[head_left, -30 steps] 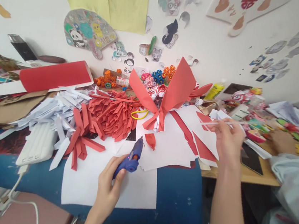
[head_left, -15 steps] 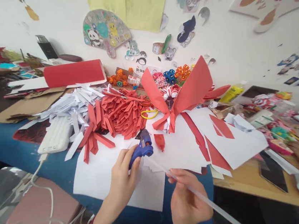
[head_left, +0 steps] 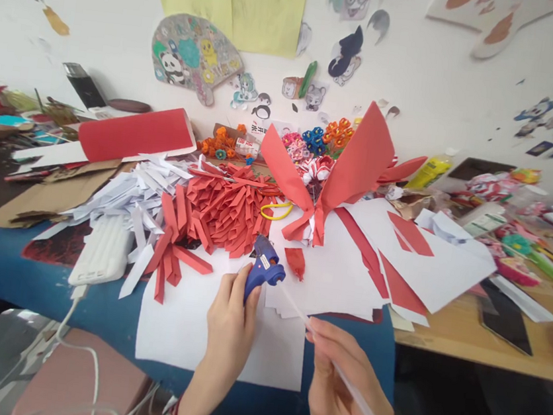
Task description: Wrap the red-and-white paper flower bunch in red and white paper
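My left hand is wrapped round a blue hot glue gun, raised over a white paper sheet. Between the fingers of my right hand is a long translucent glue stick, slanting from lower right up toward the back of the gun. Whether its far tip touches the gun I cannot tell. Behind the gun stands a folded red paper piece with two tall flaps around a red and white paper flower. A small red packet-like piece lies on the paper in front of it.
Heaps of folded red strips and white strips lie to the left, near a white power bank with a cable. On the right are cut paper sheets and a dark phone-like slab. A yellow bottle stands behind.
My right hand has shifted slightly down and left and turned, tilting the glue stick more steeply. The glue gun has moved a little. Another person's hand at the right edge has gone from view.
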A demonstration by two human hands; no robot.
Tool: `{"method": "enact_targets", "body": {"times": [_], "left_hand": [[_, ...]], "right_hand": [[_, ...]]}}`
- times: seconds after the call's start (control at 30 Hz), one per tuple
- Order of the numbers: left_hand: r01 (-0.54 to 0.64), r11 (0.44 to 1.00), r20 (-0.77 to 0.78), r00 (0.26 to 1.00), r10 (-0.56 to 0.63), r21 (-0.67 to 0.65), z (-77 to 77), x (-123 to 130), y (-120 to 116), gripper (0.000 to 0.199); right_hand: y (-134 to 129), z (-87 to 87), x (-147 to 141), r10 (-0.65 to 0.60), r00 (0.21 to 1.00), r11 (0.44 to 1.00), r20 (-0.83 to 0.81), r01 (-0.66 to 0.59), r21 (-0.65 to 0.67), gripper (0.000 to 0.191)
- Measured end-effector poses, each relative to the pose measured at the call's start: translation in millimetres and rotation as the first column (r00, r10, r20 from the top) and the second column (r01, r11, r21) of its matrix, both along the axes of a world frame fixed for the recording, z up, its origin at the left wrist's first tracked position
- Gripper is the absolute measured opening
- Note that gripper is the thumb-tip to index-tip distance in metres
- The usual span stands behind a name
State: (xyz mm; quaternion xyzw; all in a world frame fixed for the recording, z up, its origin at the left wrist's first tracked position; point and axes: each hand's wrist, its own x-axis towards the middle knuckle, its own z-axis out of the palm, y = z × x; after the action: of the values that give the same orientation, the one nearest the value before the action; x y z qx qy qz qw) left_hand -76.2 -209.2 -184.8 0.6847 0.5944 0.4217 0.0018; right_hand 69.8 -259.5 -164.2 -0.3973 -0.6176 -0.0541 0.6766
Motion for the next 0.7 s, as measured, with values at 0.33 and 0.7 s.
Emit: {"method": "enact_targets", "body": {"times": [0.33,0.7], "left_hand": [[-0.018,1.0,0.026,0.999,0.018,-0.005,-2.4,2.9,1.5,0.033],[-0.024,1.0,0.014,1.0,0.024,-0.008,-6.7,2.0,1.5,0.032]], "right_hand": [[4.6,-3.9,-3.1,-0.031,0.999,0.997,0.042,0.028,0.067,0.044],[9.7,-9.1,4.7,-0.025,0.999,0.999,-0.034,0.024,-0.022,0.035]]}}
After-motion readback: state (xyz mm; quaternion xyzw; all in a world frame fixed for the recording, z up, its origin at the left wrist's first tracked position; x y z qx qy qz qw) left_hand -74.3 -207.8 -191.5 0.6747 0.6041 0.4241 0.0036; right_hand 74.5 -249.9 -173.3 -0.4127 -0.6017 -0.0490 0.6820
